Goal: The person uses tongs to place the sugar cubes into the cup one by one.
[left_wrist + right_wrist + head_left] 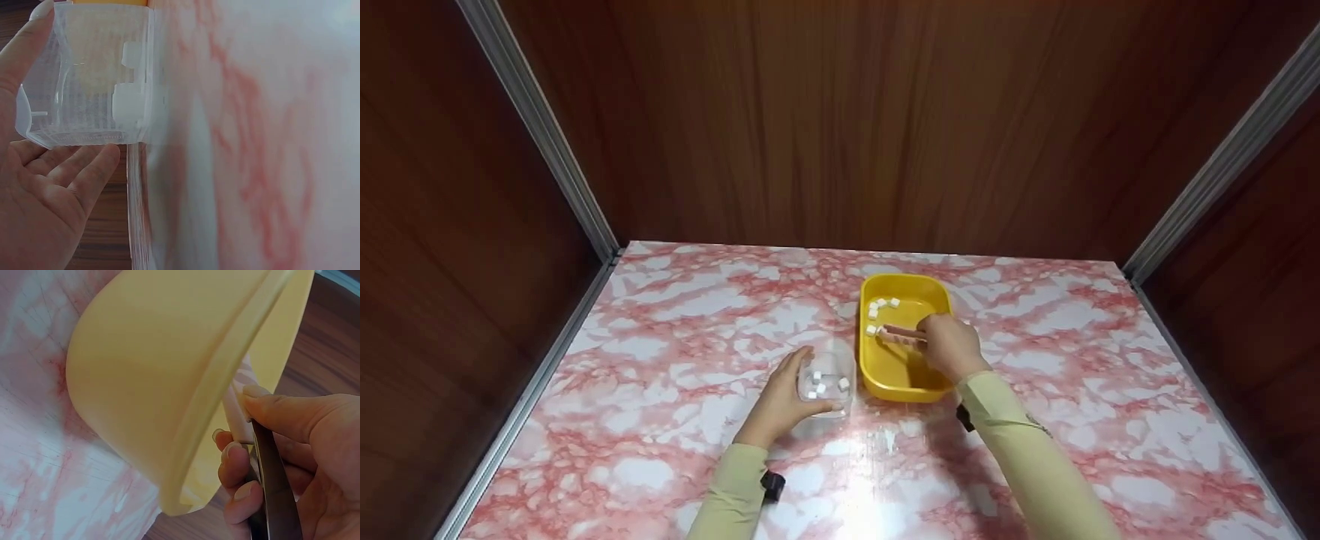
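Note:
My left hand point(781, 399) holds a clear plastic container point(834, 363), thumb on one side and fingers on the other. Several white cubes point(817, 376) lie inside it; the left wrist view shows the container's ribbed wall point(93, 73) close up. In my right hand point(952, 345) are tongs point(901, 337) with pinkish ends and dark metal handles point(277, 489), gripped between thumb and fingers. The tong ends reach down into a yellow tub point(906, 394), beside more white cubes point(873, 313) along its left side. Whether the tips pinch a cube I cannot tell.
The tub stands just right of the container on a red-and-white marbled tabletop point(660, 330). Dark wood-grain panels point(840, 135) close off the back and both sides, with metal rails point(540, 135) at the corners.

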A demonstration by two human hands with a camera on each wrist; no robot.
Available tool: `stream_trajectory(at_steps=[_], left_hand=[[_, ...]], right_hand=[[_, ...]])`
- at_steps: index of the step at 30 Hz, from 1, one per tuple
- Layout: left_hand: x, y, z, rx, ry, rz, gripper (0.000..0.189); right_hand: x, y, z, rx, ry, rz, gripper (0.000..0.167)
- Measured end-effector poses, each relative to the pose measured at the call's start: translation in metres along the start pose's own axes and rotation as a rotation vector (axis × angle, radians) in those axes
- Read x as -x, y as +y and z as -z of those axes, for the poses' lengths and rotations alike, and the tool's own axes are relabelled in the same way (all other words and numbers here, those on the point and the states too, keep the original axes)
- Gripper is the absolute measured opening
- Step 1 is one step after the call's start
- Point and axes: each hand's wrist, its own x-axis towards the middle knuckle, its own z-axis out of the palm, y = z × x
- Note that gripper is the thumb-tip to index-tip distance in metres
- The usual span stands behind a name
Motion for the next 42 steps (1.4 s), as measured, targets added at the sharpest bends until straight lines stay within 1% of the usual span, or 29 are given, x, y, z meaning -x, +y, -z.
stream_trajectory(at_steps=[7, 11, 19, 25, 31, 34, 37, 42], left_hand=[[0.0, 0.0, 0.0, 0.004, -0.003, 0.006, 0.107], [0.0, -0.001, 0.0, 0.004, -0.003, 0.005, 0.108], [0.001, -0.003, 0.0, 0.005, -0.006, 0.022, 0.111], [0.001, -0.002, -0.001, 0.007, -0.009, 0.024, 0.109], [0.001, -0.001, 0.0, -0.003, -0.007, 0.01, 0.109], [0.0, 0.0, 0.0, -0.008, -0.002, 0.009, 0.109], [0.0, -0.001, 0.0, -0.009, 0.002, -0.005, 0.108], [0.0, -0.001, -0.001, -0.007, 0.006, -0.006, 0.107]], right_hand=[[0.008, -0.001, 0.006, -0.036, 0.041, 0.009, 0.008], [0.012, 0.001, 0.008, -0.043, 0.04, -0.004, 0.01], [0.02, 0.009, 0.01, -0.079, 0.063, 0.001, 0.016], [0.027, 0.013, 0.012, -0.098, 0.068, -0.008, 0.019], [0.034, 0.014, 0.014, -0.111, 0.105, 0.017, 0.019], [0.036, 0.013, 0.016, -0.117, 0.107, 0.025, 0.019], [0.038, 0.012, 0.017, -0.123, 0.106, 0.025, 0.019], [0.043, 0.01, 0.022, -0.14, 0.107, 0.029, 0.023]])
